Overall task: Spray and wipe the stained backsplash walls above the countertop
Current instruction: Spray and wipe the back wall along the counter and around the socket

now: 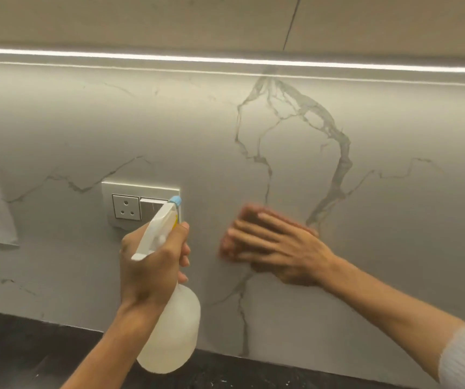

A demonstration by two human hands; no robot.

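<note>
Left hand point(150, 273) grips translucent spray bottle point(175, 332) before pale, grey-veined backsplash point(394, 234).

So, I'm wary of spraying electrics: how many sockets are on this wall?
1: a three-pin socket in the wall plate, left of the spray bottle. The bottle covers part of the plate; more may be hidden.

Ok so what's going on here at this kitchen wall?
A person is cleaning the marble-look backsplash above the dark countertop. The left hand grips a white spray bottle, its nozzle up near the wall socket. The right hand presses a reddish cloth flat against the wall to the right of the socket, fingers straight. The blur there suggests it's mid-wipe. No stains show clearly in this view.
</note>
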